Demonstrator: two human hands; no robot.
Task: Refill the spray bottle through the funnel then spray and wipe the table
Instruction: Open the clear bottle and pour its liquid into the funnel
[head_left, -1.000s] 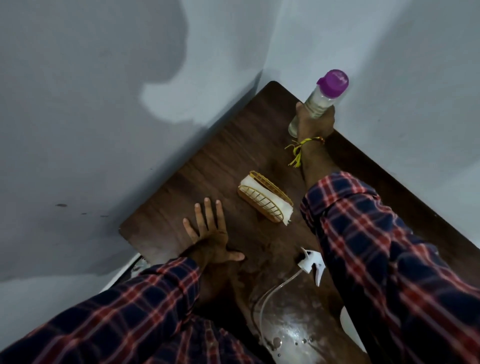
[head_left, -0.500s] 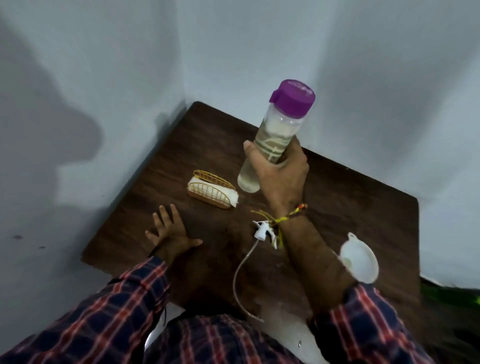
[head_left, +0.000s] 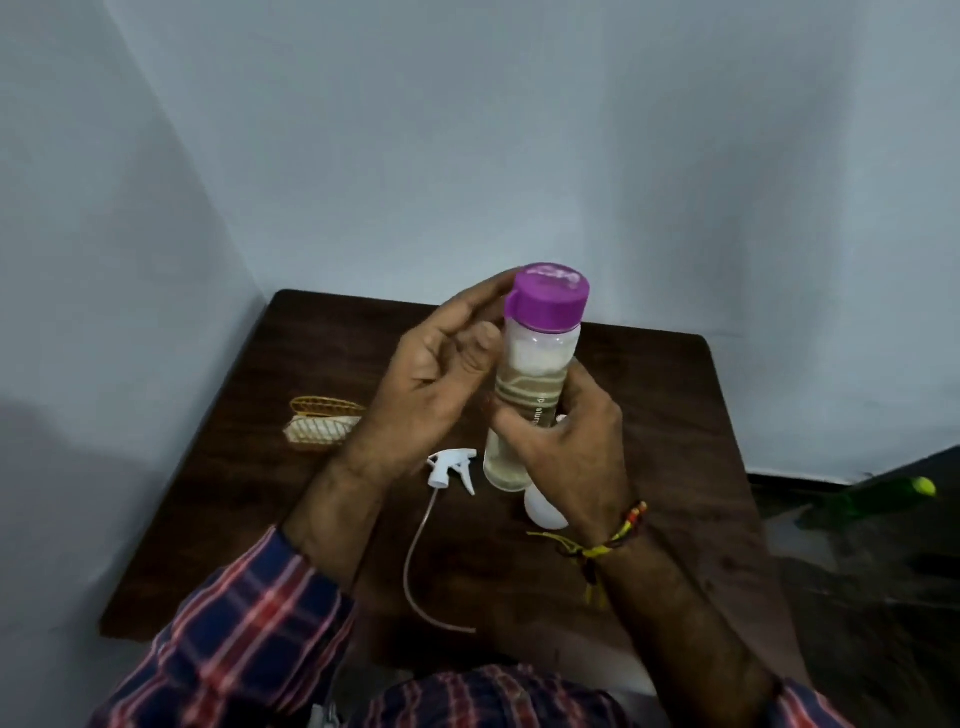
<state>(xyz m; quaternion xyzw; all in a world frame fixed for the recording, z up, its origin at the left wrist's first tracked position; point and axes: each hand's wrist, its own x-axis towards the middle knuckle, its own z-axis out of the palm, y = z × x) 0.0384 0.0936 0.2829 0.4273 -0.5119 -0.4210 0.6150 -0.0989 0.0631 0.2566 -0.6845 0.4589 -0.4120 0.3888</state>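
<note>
My right hand (head_left: 566, 447) grips a clear bottle (head_left: 530, 374) with a purple cap (head_left: 546, 295), holding it upright above the dark wooden table (head_left: 670, 395). Pale liquid fills most of the bottle. My left hand (head_left: 441, 364) is beside the bottle's neck, fingers curled up to the cap's left side, touching or nearly touching it. A white spray head (head_left: 451, 467) with its long dip tube (head_left: 415, 566) lies on the table below my hands. The white funnel (head_left: 540, 506) lies mostly hidden behind the bottle and my right hand.
A gold wire holder with white tissue (head_left: 322, 423) sits at the table's left side. The table stands in a corner between two pale walls. A green object (head_left: 883, 496) lies on the dark floor to the right.
My right hand has brought the bottle nearer and centred it. My left hand has lifted off the table and come up to the bottle's cap.
</note>
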